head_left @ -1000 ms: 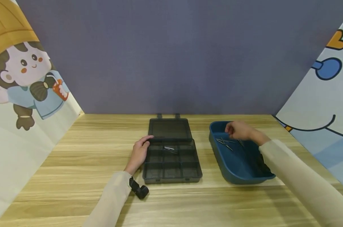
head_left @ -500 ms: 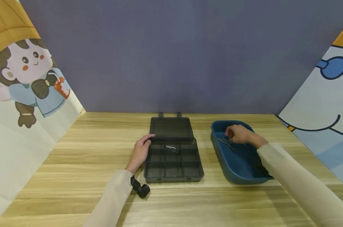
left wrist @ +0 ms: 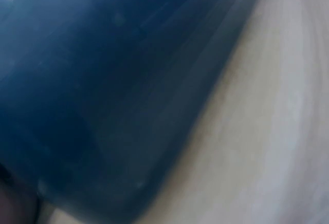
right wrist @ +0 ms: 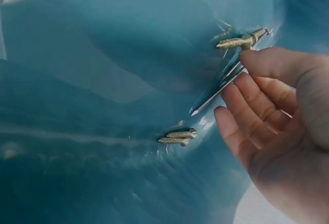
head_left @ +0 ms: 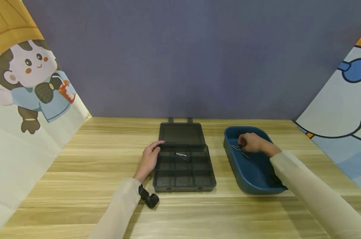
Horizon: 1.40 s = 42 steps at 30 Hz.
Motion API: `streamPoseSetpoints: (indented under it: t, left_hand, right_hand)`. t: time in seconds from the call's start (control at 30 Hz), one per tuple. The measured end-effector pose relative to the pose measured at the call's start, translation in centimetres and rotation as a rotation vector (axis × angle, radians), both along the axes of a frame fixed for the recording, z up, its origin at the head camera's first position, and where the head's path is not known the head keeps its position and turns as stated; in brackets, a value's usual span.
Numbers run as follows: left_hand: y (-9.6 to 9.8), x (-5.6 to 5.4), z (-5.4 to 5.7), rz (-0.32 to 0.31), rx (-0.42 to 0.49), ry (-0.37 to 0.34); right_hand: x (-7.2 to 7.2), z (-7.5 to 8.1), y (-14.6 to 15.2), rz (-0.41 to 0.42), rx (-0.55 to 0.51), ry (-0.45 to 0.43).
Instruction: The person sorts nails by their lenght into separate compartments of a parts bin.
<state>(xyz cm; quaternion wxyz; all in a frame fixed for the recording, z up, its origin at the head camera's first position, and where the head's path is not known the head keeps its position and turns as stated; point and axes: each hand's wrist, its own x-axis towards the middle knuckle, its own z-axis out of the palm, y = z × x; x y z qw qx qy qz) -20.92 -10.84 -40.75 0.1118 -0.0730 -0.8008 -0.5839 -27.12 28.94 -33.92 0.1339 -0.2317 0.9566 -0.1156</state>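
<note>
In the head view my left hand (head_left: pixel 147 159) rests at the left edge of a dark see-through compartment box (head_left: pixel 184 190), index finger straight near the hinge. The box's lid (head_left: pixel 181 132) lies folded back. Thin nails (head_left: pixel 181 154) lie in its back middle compartment. My right hand (head_left: pixel 252 142) reaches down into a blue tray (head_left: pixel 243 177) on the right. In the right wrist view its thumb and fingertips pinch around a long metal nail (right wrist: pixel 211 100). A thicker, brass-coloured screw (right wrist: pixel 234 43) lies by the thumb, and short brass-coloured screws (right wrist: pixel 177 136) lie farther along the tray floor.
Box and tray stand side by side on a wooden table (head_left: pixel 108 139), with a strip of wood between them. A grey-blue panel (head_left: pixel 180 59) rises behind the table. Printed side walls (head_left: pixel 49 93) flank it. A black wrist camera (head_left: pixel 150 200) sits on the left wrist.
My right hand has lowered among the nails toward the tray's left side. The left hand keeps its place at the box. The whole head view has shifted slightly.
</note>
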Motion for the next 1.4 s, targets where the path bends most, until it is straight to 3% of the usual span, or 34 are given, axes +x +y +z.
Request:
streamPoseSetpoints:
  t: [0.37, 0.7, 1.4]
  left_hand:
    - [0.12, 0.38, 0.47, -0.007, -0.005, 0.030]
    - [0.03, 0.00, -0.09, -0.003, -0.001, 0.030]
    - [-0.03, -0.07, 0.03, -0.010, -0.002, -0.004]
  right_hand:
    - [-0.08, -0.20, -0.04, -0.001, 0.000, -0.025]
    - [-0.20, -0.35, 0.56, -0.014, -0.007, -0.023]
    - [-0.18, -0.30, 0.68, 0.016, -0.020, -0.039]
